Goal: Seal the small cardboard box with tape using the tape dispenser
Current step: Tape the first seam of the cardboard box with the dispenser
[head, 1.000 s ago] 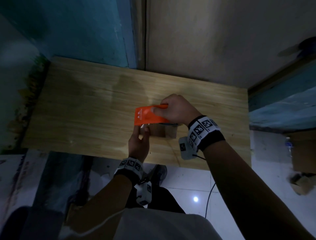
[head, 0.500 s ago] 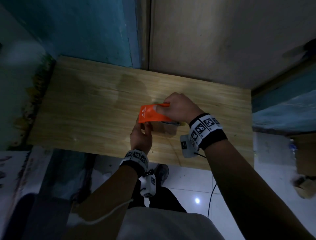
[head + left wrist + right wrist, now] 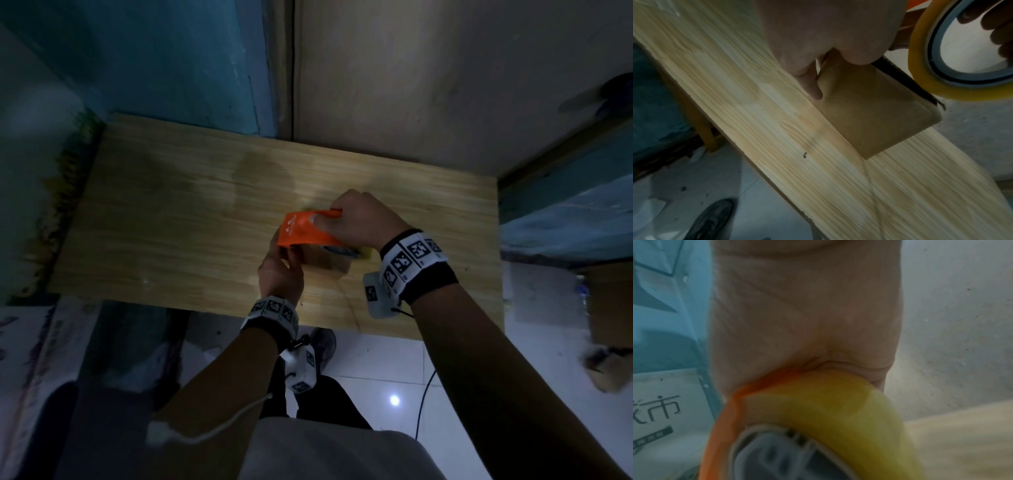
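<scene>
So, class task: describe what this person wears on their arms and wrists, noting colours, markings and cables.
Both forearms are bare, with no sleeves. Each wrist carries a black band topped by a white strip of square black-and-white markers. A small white marker-covered camera unit hangs below each wrist. A white cord trails from the left one, a thin black cable from the right.

Bare wood stretches across the left half of the worktop (image 3: 164, 219), open to a reach from the near edge. Toward the right, the cardboard box (image 3: 325, 262) sits on the worktop with the orange tape dispenser (image 3: 301, 233) on top of it; the left hand (image 3: 279, 274) closes off the box's near left corner and the right hand (image 3: 359, 222) covers the dispenser from the right. Walls (image 3: 411, 85) run along the far edge. A strip of worktop lies bare right of the box.
</scene>
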